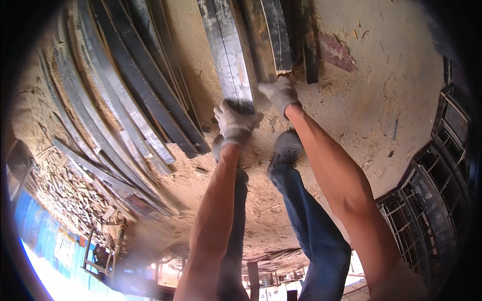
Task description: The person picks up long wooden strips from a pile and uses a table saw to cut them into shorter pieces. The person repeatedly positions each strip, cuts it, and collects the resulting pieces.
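Observation:
Both my hands wear pale work gloves with grey cuffs. My left hand (234, 122) is at the near end of a long dark plank (227, 50) with a scuffed, shiny face; its fingers bend around that end, partly hidden. To its right, my right hand (281, 93) touches the near end of a narrower dark plank (277, 37). That hand is slightly blurred, and its fingertips do not show clearly. Between these two lies a brownish plank (258, 35), and a thin dark strip (310, 50) lies just beyond on the right.
Several long dark planks (125, 75) lie along the left. Past them is a heap of wood scraps (70, 195). Dark metal frames (422, 200) stand at the right. A reddish flat piece (337, 52) lies on the dusty floor (381, 100). My grey clogs (287, 145) are close below my hands.

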Motion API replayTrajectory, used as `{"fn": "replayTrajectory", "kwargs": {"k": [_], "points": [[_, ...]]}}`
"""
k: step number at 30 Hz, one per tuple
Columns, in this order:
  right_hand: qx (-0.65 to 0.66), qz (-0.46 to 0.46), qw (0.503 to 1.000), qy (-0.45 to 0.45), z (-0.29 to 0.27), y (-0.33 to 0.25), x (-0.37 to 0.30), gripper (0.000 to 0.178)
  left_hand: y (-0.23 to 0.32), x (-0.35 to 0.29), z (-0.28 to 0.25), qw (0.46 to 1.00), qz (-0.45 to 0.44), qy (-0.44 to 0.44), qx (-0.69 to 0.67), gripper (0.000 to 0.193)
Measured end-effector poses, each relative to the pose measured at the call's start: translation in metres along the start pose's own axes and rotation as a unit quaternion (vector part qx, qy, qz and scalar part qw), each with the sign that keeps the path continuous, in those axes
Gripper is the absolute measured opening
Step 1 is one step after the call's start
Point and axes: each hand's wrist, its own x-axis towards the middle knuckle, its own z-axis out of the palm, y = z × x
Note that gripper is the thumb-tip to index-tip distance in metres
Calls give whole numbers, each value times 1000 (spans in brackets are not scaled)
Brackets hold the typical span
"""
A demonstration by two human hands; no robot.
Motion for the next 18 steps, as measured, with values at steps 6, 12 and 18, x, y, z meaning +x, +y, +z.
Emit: {"fn": "replayTrajectory", "kwargs": {"k": [6, 12, 18], "points": [[-158, -164, 943, 242, 69, 9, 6, 88, -74, -5, -41, 972, 138, -64, -178, 125], [-47, -113, 989, 87, 49, 14, 12, 70, -66, -55, -108, 888, 195, -136, -393, 122], [-25, -149, 986, 75, -94, -12, -128, 48, -71, -148, -173, 881, 200, -118, -413, 83]]}}
